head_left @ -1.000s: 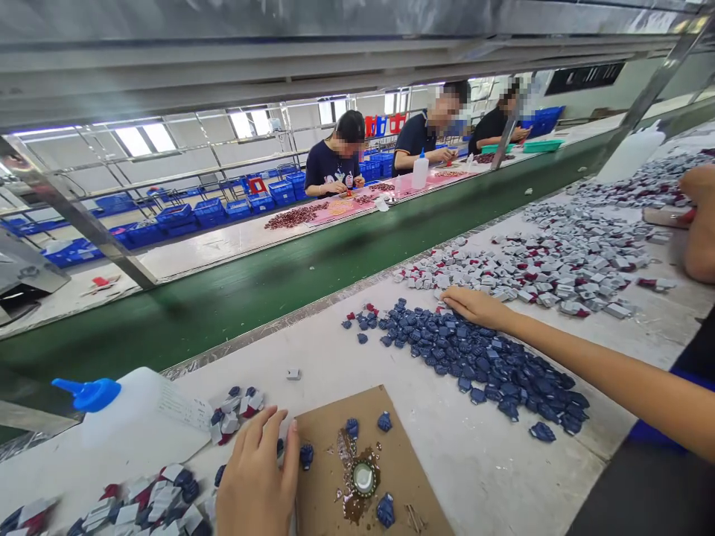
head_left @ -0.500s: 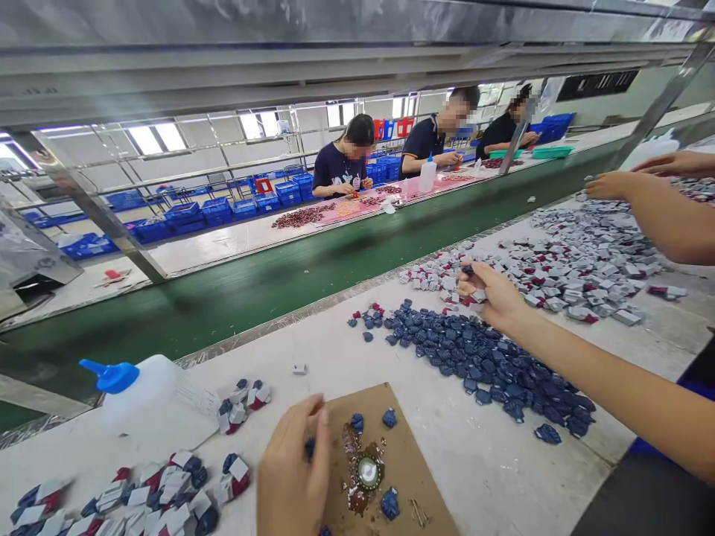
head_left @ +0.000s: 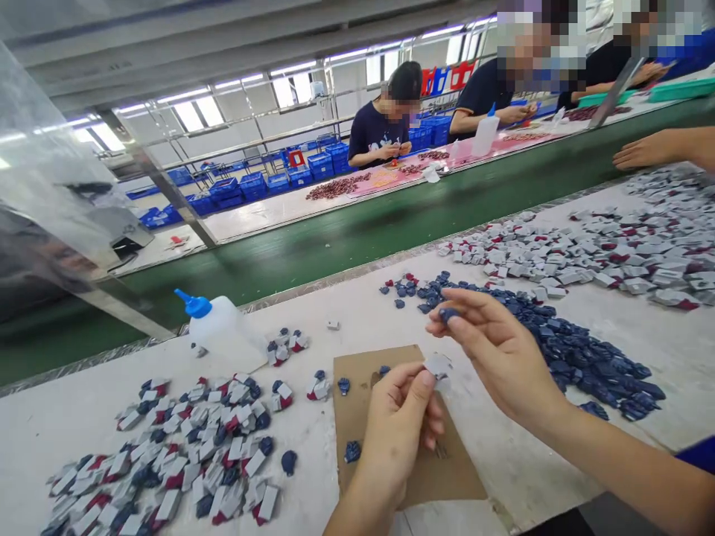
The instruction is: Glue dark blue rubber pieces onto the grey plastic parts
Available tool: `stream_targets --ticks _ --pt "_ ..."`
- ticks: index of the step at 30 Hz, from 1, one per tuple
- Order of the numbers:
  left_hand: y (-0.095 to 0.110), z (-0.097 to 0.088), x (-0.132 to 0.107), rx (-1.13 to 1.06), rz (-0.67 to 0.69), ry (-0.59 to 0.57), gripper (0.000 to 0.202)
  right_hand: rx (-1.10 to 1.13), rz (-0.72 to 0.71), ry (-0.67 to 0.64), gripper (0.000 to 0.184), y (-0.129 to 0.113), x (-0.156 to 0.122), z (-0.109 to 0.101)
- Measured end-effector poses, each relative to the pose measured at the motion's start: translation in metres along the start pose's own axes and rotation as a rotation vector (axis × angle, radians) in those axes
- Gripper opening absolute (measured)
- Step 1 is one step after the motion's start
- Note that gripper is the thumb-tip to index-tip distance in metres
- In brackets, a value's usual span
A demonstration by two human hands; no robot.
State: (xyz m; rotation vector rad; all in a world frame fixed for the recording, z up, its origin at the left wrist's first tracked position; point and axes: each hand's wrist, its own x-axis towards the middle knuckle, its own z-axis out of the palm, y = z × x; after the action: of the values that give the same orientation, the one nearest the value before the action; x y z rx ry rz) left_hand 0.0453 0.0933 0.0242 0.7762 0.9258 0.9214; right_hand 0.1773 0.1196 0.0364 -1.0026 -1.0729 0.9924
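My left hand (head_left: 399,417), fingers pinched, holds a small pale grey piece (head_left: 439,365) above a brown cardboard sheet (head_left: 458,476). Close by on the right, my right hand (head_left: 500,350) grips a small dark blue moulded piece (head_left: 448,314) between thumb and fingers. The two pieces are apart. Several similar blue pieces (head_left: 352,451) lie on the cardboard, whose middle is hidden by my left hand. Behind my right hand spreads a pile of dark blue pieces (head_left: 581,350). To the left lies a heap of joined grey, red and blue pieces (head_left: 195,447).
A white squeeze bottle (head_left: 226,331) with a blue nozzle stands at the back left. Grey and red pieces (head_left: 631,246) are heaped at the right, near another person's hand (head_left: 651,152). A green conveyor belt (head_left: 290,257) runs behind, with co-workers seated across it.
My right hand has come from beside the blue pile toward my left hand, carrying a blue piece. My left hand now holds a grey piece. The view has shifted.
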Motion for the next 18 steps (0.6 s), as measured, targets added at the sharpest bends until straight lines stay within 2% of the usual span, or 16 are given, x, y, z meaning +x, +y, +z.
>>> stream_targets --ticks 2,4,8,10,12,15,18 --pt "-0.006 -0.011 -0.012 -0.117 0.001 0.039 0.040 -0.008 0.021 0.022 0.031 0.004 0.000 -0.001" --pt "-0.010 -0.020 -0.023 -0.238 0.023 0.064 0.040 -0.053 0.073 -0.020 0.031 0.008 -0.002 -0.003" --pt "-0.014 -0.036 -0.043 -0.437 0.066 0.160 0.039 -0.288 0.167 -0.300 0.031 0.015 -0.010 -0.009" --pt "-0.017 -0.043 -0.050 -0.456 0.092 0.252 0.037 -0.380 0.194 -0.446 0.031 0.020 -0.013 -0.012" --pt "-0.021 -0.048 -0.053 -0.413 0.123 0.372 0.037 -0.397 0.238 -0.530 0.033 0.023 -0.016 -0.014" --pt "-0.027 -0.050 -0.054 -0.349 0.160 0.498 0.049 -0.323 0.372 -0.540 0.038 0.026 -0.020 -0.014" --pt "-0.031 -0.049 -0.053 -0.349 0.151 0.522 0.047 -0.220 0.487 -0.453 0.037 0.024 -0.022 -0.013"
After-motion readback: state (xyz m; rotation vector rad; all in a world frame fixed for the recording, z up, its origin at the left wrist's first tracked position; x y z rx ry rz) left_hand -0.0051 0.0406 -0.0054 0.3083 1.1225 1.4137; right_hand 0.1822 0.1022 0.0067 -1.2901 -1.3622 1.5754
